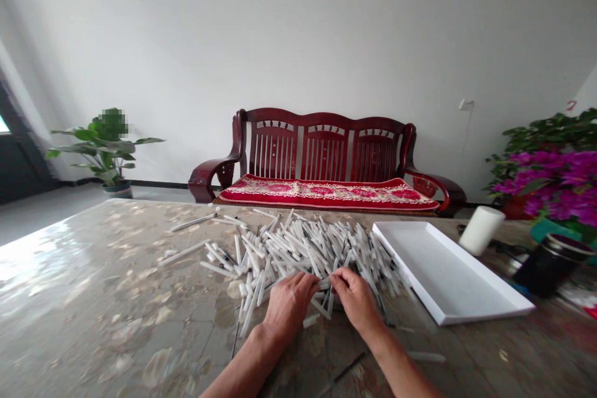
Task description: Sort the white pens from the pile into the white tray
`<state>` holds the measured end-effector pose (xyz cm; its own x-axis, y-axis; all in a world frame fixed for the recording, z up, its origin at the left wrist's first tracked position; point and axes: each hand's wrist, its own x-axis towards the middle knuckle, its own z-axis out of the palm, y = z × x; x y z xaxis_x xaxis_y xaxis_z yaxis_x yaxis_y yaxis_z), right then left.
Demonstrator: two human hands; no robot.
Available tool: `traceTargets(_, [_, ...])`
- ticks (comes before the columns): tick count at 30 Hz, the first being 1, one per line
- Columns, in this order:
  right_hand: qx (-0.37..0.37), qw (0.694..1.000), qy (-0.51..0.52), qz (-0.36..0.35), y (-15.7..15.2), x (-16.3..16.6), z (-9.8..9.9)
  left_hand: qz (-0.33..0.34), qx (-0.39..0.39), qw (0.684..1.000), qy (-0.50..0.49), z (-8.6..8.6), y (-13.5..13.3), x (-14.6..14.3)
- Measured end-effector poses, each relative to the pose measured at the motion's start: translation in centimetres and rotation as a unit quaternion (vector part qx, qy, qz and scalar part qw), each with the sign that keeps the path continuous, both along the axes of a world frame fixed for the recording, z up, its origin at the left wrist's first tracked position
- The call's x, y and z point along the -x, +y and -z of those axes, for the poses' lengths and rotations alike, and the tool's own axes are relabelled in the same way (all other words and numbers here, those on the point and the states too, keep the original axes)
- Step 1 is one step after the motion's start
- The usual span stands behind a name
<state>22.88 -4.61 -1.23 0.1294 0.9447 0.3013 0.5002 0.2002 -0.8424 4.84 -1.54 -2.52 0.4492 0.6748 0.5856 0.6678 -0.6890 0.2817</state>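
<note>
A large heap of white pen parts [284, 242], slim tubes and short caps with some dark pieces among them, lies on the table in front of me. My left hand [291, 301] and my right hand [352, 298] meet at the heap's near edge, fingertips close together. Both are closed in a pinch. A small white pen piece [323, 285] shows between them, partly hidden by the fingers. Near my right forearm lie a thin black stick [349, 367] and a loose white tube [426, 357].
An open white box tray [448, 273] stands right of the heap. Beyond it are a white cylinder [482, 230], a dark cup [553, 264] and purple flowers [559, 183]. The patterned table [116, 298] stretches left; a wooden bench [326, 149] stands behind.
</note>
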Motion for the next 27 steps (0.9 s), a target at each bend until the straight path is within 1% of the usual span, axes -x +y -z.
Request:
traceTargets(3, [-0.003, 0.999, 0.047, -0.024, 0.2, -0.1, -0.1, 0.002, 0.038, 0.999, -0.013, -0.1, -0.1, -0.1])
traceTargets(8, [0.005, 0.991, 0.125, -0.054, 0.5, -0.3, 0.0, 0.004, 0.128, 0.991, -0.041, -0.6, -0.3, -0.3])
traceTargets(11, [0.011, 0.988, 0.14, -0.058, 0.7, -0.4, 0.3, -0.011, 0.169, 0.984, -0.047, -0.8, -0.5, -0.3])
traceTargets(14, [0.029, 0.989, 0.141, -0.04, 0.9, -0.8, 0.6, -0.02, 0.189, 0.981, -0.046, -0.8, -0.5, -0.1])
traceTargets(16, [0.01, 0.994, 0.11, -0.019, 0.9, -1.2, 0.8, -0.025, 0.189, 0.981, -0.047, -0.8, -0.4, 0.0])
traceTargets(18, [-0.034, 0.999, 0.04, 0.005, 0.9, -1.6, 0.7, -0.03, 0.176, 0.983, -0.051, -0.8, -0.3, 0.1])
traceTargets(20, [-0.067, 0.997, -0.041, 0.027, 0.7, -1.8, 0.6, -0.033, 0.157, 0.986, -0.052, -0.8, -0.3, 0.2])
traceTargets(22, [-0.079, 0.992, -0.093, 0.043, 0.6, -1.9, 0.5, -0.031, 0.14, 0.988, -0.05, -0.8, -0.2, 0.3])
traceTargets(24, [-0.083, 0.989, -0.111, 0.049, 0.4, -1.7, 0.5, -0.026, 0.128, 0.99, -0.046, -0.7, -0.2, 0.3])
traceTargets(27, [-0.092, 0.991, -0.087, 0.032, 0.2, -1.1, 0.3, -0.016, 0.104, 0.994, -0.039, -0.4, -0.3, 0.3])
